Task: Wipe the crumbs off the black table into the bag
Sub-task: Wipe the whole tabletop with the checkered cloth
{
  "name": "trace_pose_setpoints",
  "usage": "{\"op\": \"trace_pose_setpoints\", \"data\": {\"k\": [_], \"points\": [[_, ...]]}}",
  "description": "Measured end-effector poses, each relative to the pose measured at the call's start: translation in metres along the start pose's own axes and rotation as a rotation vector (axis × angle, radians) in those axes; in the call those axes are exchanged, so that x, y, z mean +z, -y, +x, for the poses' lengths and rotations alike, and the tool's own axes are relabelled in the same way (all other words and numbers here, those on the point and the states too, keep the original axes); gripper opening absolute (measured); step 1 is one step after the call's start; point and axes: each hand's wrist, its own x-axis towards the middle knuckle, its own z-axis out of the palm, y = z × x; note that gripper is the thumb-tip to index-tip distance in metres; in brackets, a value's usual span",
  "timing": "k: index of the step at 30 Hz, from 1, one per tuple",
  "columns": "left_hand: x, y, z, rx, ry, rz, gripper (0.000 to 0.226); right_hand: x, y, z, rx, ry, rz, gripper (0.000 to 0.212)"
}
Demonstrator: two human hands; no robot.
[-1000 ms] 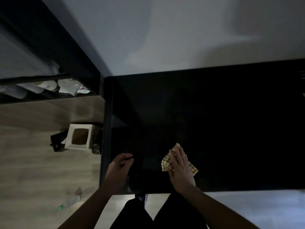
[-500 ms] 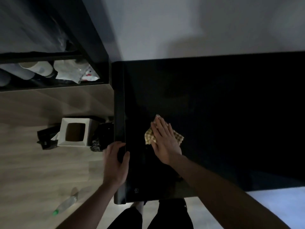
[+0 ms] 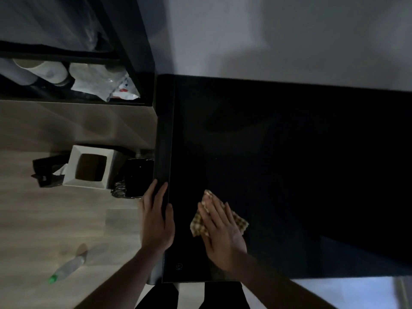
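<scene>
The black table [image 3: 289, 175] fills the right of the view; no crumbs show on its dark top. My right hand [image 3: 219, 230] lies flat on a yellow checked cloth [image 3: 239, 221], pressing it to the tabletop near the front left corner. My left hand [image 3: 156, 219] clasps the table's left edge, thumb on top and fingers down the side. A crinkled black bag [image 3: 133, 177] sits on the floor just beyond those fingertips. Whether the left hand also holds the bag cannot be told.
A white box with a square window [image 3: 89, 169] stands on the wooden floor left of the bag. A plastic bottle with a green cap [image 3: 66, 267] lies on the floor. A dark shelf [image 3: 78, 101] with white packages is at the upper left.
My right hand slid the cloth away from me, then back toward the front edge. My left hand moved from the front corner onto the left edge.
</scene>
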Motion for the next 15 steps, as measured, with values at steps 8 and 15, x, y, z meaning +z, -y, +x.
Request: {"op": "trace_pose_setpoints", "data": {"k": [8, 15], "points": [[0.007, 0.001, 0.003, -0.059, -0.008, 0.031, 0.059, -0.060, -0.021, 0.169, -0.079, -0.118, -0.153, 0.076], [0.004, -0.005, 0.002, -0.106, 0.015, 0.123, 0.067, -0.069, -0.017, 0.186, 0.030, -0.144, -0.072, 0.071]]}}
